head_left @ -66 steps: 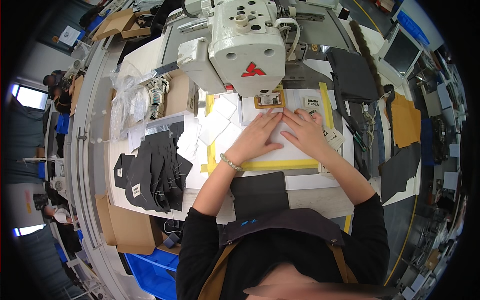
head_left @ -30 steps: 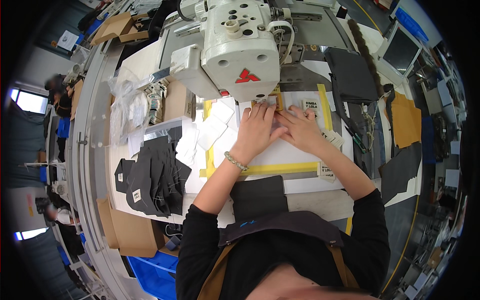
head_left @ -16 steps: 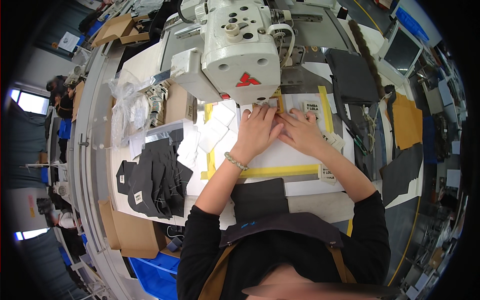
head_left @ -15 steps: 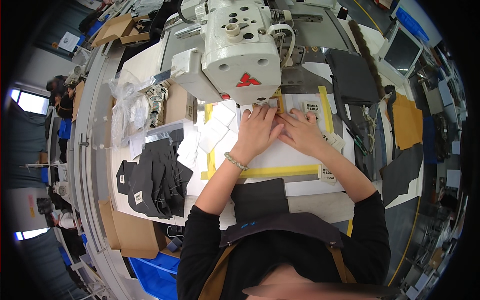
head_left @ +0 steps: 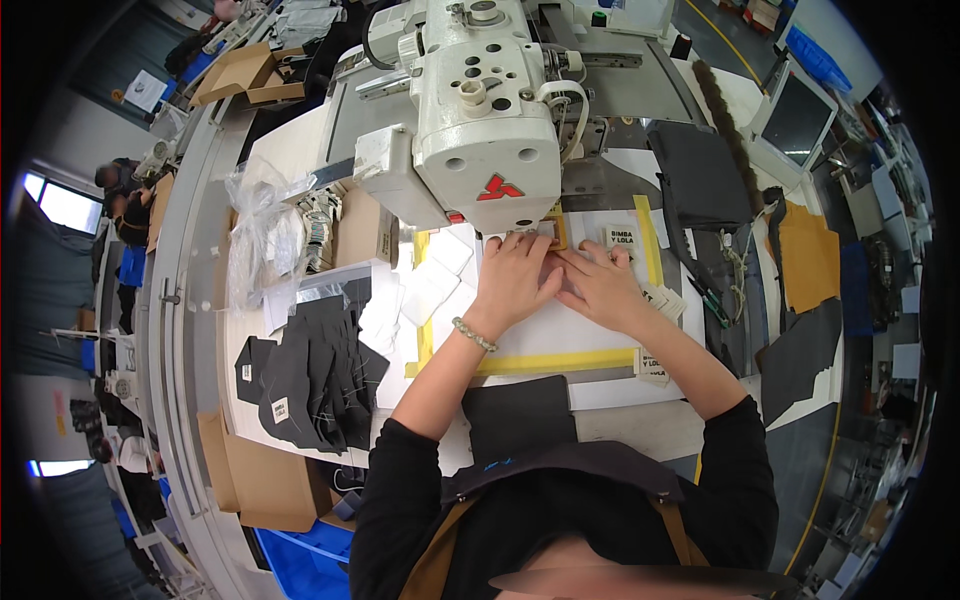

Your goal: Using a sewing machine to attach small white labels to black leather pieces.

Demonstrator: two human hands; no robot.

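Left hand (head_left: 508, 285): shifted fwd vs. approx. 2 s ago; fingertips, then seen at near edge of yellow frame (head_left: 560, 235), are now placed over it, just below machine head. Palm turned down, fingers a bit spread; whether anything is pinched under tips can't be told.
Right hand (head_left: 600, 285): held palm down beside L hand, fingers loosely bent, tips aimed at near R corner of frame; whether anything is gripped can't be told.
Frame: mostly hidden by L fingers & machine; R side only is seen, on white sheet (head_left: 540, 335) w/ yellow tape edges.
Sewing machine (head_left: 490, 165): white, w/ red mark, set directly beyond hands.
White pieces (head_left: 438, 275): scattered L of hands, some overlapped.
Labels (head_left: 619, 237): pale, dark print, laid near R hand; more are partly covered by R forearm.
Dark cloth pieces (head_left: 315, 375): heaped far L.
Dark panel (head_left: 518, 415): laid flat at table's near edge, betw. forearms.
Plastic bag (head_left: 262, 235): clear, crumpled, kept beside label box (head_left: 365, 225).
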